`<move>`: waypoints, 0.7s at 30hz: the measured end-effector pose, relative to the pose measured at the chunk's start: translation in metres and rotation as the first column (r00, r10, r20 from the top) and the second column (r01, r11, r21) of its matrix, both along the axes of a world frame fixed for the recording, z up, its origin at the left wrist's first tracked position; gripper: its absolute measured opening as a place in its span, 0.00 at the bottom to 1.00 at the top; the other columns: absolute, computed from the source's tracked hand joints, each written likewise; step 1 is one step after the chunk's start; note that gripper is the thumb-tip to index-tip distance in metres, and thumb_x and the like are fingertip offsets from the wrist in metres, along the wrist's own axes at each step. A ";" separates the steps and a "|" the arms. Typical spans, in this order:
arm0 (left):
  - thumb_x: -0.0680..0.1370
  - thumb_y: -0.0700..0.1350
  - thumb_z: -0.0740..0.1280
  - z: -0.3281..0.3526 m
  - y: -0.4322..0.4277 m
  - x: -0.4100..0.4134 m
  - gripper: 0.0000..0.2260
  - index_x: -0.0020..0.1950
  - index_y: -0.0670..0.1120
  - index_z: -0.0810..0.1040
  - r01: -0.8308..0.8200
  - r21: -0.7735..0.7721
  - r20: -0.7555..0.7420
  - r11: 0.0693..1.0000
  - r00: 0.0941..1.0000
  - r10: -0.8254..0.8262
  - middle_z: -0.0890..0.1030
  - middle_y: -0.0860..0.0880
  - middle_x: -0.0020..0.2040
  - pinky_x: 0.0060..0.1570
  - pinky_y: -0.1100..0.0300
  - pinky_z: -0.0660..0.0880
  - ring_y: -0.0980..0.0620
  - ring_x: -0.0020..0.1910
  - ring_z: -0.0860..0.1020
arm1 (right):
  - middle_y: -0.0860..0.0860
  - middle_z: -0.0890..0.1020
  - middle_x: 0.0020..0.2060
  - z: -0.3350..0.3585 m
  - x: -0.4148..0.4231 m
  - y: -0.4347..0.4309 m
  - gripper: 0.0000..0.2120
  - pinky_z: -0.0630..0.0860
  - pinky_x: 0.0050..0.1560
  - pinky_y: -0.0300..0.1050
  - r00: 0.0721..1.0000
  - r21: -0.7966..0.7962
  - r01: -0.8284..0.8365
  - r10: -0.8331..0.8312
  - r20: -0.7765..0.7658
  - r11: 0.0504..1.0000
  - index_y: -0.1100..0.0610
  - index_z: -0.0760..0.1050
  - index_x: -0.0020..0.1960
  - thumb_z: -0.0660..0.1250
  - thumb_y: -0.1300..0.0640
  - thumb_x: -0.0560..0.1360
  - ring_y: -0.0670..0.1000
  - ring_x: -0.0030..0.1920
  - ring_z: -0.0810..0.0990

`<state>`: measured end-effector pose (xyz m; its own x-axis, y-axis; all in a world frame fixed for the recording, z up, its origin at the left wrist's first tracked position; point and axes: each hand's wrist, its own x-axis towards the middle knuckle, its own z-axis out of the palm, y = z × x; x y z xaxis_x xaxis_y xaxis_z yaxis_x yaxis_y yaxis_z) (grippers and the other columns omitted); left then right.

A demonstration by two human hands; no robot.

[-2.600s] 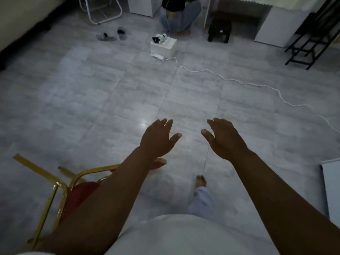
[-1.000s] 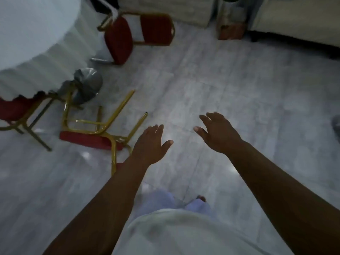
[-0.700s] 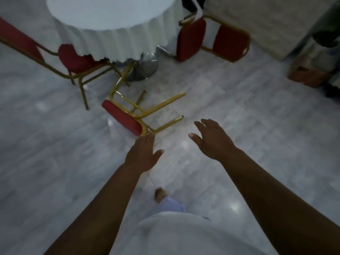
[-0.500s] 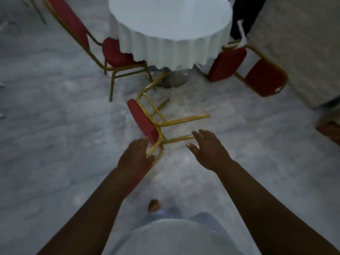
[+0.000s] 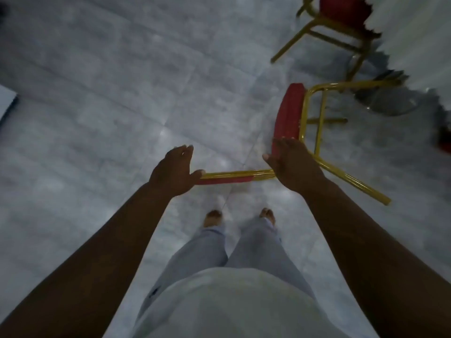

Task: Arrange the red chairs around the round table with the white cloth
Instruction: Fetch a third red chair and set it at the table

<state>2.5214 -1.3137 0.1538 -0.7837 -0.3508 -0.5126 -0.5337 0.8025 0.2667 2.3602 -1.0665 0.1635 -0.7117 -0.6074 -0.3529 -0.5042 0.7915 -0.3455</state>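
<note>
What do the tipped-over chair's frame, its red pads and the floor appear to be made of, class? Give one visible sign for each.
Tipped chair frame: probably metal tubing with a glossy gold finish; the thin round bars catch highlights.
Red pads: seemingly upholstered fabric or vinyl; matte, thick, with rounded edges.
Floor: likely polished grey stone or ceramic tile; straight joints, veined pattern and reflected light spots.

No legible text, label, brand or number — nothing readable anywhere in view.
</note>
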 end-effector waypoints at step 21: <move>0.70 0.48 0.74 -0.369 -0.073 0.043 0.19 0.57 0.43 0.76 -0.276 -0.150 0.044 0.949 0.957 0.285 0.78 0.40 0.54 0.48 0.45 0.75 0.38 0.52 0.77 | 0.59 0.79 0.52 -0.382 0.040 -0.110 0.23 0.75 0.52 0.57 0.903 0.105 -0.425 0.413 0.115 0.899 0.58 0.70 0.65 0.66 0.47 0.75 0.61 0.50 0.79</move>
